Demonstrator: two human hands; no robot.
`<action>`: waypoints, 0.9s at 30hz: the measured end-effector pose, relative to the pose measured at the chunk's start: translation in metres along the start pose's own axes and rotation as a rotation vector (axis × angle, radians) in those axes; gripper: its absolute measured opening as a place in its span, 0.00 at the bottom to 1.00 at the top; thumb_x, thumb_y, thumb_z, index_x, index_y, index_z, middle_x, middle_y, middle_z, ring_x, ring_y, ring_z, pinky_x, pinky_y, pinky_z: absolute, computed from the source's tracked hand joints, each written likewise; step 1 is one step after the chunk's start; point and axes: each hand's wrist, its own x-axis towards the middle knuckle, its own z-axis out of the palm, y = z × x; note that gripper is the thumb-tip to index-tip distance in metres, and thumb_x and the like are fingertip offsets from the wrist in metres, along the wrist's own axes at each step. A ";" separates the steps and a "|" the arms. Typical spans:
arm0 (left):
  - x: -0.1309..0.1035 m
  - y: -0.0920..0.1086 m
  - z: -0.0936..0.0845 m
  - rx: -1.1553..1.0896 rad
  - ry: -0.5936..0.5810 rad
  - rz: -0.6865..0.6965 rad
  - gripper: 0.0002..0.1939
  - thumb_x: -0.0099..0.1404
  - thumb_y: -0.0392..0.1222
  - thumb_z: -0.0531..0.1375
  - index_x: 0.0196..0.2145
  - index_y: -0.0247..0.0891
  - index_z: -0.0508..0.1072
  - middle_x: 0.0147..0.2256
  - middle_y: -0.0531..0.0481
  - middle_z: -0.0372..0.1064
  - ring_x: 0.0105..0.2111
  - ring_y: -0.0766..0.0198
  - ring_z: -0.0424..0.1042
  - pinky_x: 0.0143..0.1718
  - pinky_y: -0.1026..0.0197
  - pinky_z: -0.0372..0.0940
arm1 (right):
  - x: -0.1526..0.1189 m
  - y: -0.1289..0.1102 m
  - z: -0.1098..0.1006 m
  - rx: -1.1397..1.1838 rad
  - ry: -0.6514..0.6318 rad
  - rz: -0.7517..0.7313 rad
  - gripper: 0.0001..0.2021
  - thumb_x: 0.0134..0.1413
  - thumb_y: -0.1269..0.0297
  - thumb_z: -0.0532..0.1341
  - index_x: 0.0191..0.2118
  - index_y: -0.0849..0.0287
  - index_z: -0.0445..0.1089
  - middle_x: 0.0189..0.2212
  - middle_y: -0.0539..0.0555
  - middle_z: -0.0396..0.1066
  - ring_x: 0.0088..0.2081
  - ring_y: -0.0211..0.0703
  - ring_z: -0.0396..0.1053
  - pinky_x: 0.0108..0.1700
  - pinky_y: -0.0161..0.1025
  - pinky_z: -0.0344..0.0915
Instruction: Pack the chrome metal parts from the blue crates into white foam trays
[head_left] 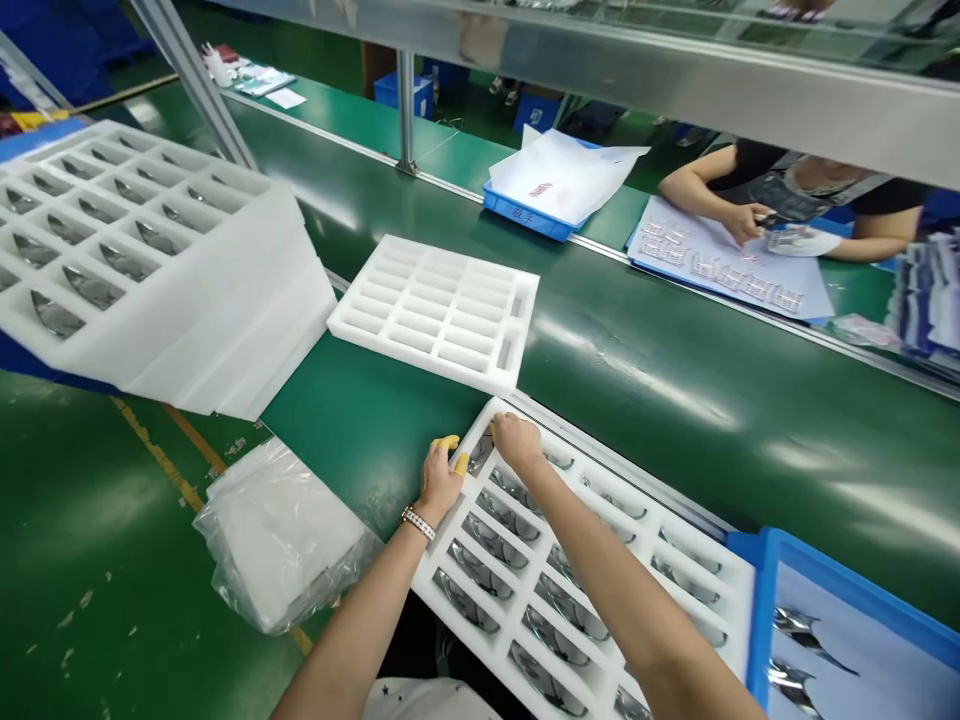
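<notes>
A white foam tray (517, 570) lies at an angle before me, its slots holding curved, shiny, mirror-like pieces (491, 540). My right hand (517, 440) is closed over the far left corner slot, its fingertips down at the slot's end. A shiny piece (481, 452) shows in that slot beside the fingers; whether they grip it is hidden. At the tray's left edge rests my left hand (441, 478), with yellow covers on two fingertips. Its thumb and finger are apart, and nothing shows between them.
Another white foam tray (431, 310) lies on the green bench, with a stack of filled foam trays (225, 290) at left. Plastic-wrapped white sheets (285, 530) sit below. A blue bin (757, 600) adjoins my tray at right. Across the bench, a person (795, 190) handles small parts.
</notes>
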 end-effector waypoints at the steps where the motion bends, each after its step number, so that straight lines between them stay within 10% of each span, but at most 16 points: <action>1: 0.001 0.001 0.000 0.019 -0.012 0.011 0.19 0.67 0.36 0.60 0.55 0.41 0.67 0.49 0.44 0.70 0.51 0.57 0.72 0.54 0.52 0.68 | 0.000 0.001 0.000 0.012 -0.001 -0.009 0.16 0.68 0.72 0.49 0.50 0.62 0.72 0.45 0.64 0.74 0.45 0.49 0.76 0.42 0.39 0.65; 8: -0.005 0.010 0.002 0.169 -0.045 0.078 0.23 0.66 0.37 0.60 0.59 0.39 0.66 0.53 0.42 0.68 0.56 0.55 0.67 0.59 0.50 0.63 | 0.000 0.005 -0.004 0.008 -0.002 -0.043 0.15 0.66 0.74 0.51 0.47 0.62 0.73 0.43 0.61 0.77 0.45 0.47 0.76 0.40 0.37 0.63; 14: -0.020 0.021 -0.007 0.385 -0.125 0.166 0.08 0.69 0.43 0.59 0.41 0.41 0.77 0.43 0.44 0.70 0.49 0.53 0.67 0.52 0.49 0.61 | -0.029 0.033 -0.004 0.062 0.085 0.020 0.19 0.71 0.64 0.47 0.51 0.59 0.74 0.48 0.61 0.76 0.43 0.47 0.75 0.40 0.39 0.65; 20: -0.010 0.042 -0.016 0.532 -0.257 0.120 0.09 0.69 0.42 0.59 0.38 0.37 0.77 0.40 0.41 0.70 0.46 0.51 0.68 0.49 0.48 0.60 | -0.100 0.067 0.046 0.550 0.168 -0.058 0.17 0.64 0.58 0.52 0.45 0.56 0.77 0.44 0.57 0.79 0.38 0.49 0.77 0.43 0.42 0.71; 27: -0.002 0.049 -0.022 0.590 -0.306 0.150 0.08 0.69 0.41 0.58 0.41 0.36 0.76 0.43 0.42 0.69 0.45 0.53 0.71 0.50 0.49 0.60 | -0.197 0.047 0.110 0.781 0.197 -0.179 0.19 0.65 0.51 0.51 0.37 0.55 0.76 0.42 0.58 0.80 0.38 0.51 0.78 0.41 0.45 0.75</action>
